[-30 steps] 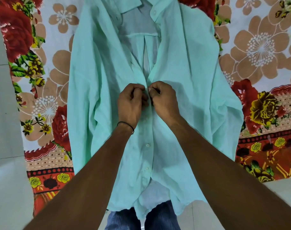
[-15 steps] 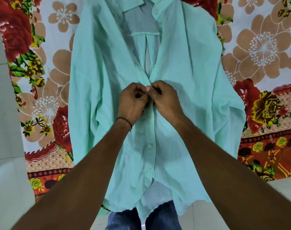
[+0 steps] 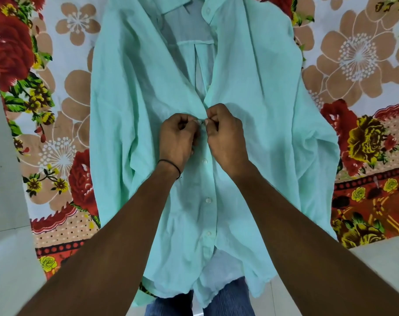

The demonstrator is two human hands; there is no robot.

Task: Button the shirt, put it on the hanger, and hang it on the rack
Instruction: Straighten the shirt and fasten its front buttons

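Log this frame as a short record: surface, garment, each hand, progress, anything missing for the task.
surface: floral bedsheet
garment: mint shirt, front up, collar away from the person
left hand: pinches the shirt's front edge at mid chest
right hand: pinches the opposite edge, fingertips near the left's
progress: three lower buttons look fastened; upper front open
not in view: hanger, rack

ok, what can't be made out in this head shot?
The button being fastened: head view, hidden between left hand and right hand, both pinching the shirt.
The collar top: cut off by the upper edge.
No hanger or rack in view.
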